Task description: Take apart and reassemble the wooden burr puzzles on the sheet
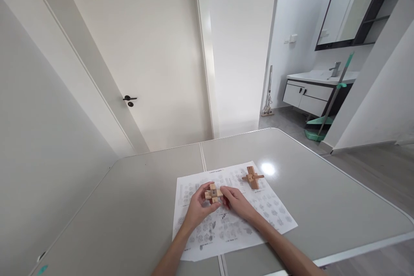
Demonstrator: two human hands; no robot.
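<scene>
- My grey table [129, 207] spreads out in front of me, a pale seam running across it from six towards twelve o'clock.
- A white door [155, 47] stands beyond it at eleven o'clock.
- A white sink [300, 76] is farther off, between one and two.
- A printed paper [278, 209] lies on the table under my hands, rows of small grey drawings on it.
- My left hand [196, 208] comes in from seven o'clock, half curled around a block, fingers on its far side and thumb on its near side.
- My right hand [238, 204] comes in from four, fingers bent and nearly closed, tips at the block's three o'clock end; I cannot tell whether they pinch it or only touch.
- A brown cross [251, 177] rests on the paper at one o'clock from my right hand, the nearer of the two; its thick piece runs nearly twelve to six, its thin bar nine to three.
- The block, a pale cross [213, 193], sits between my hands, arms towards twelve, three, six and nine; no arm is clearly longest. A dark mark shows on its middle.
</scene>
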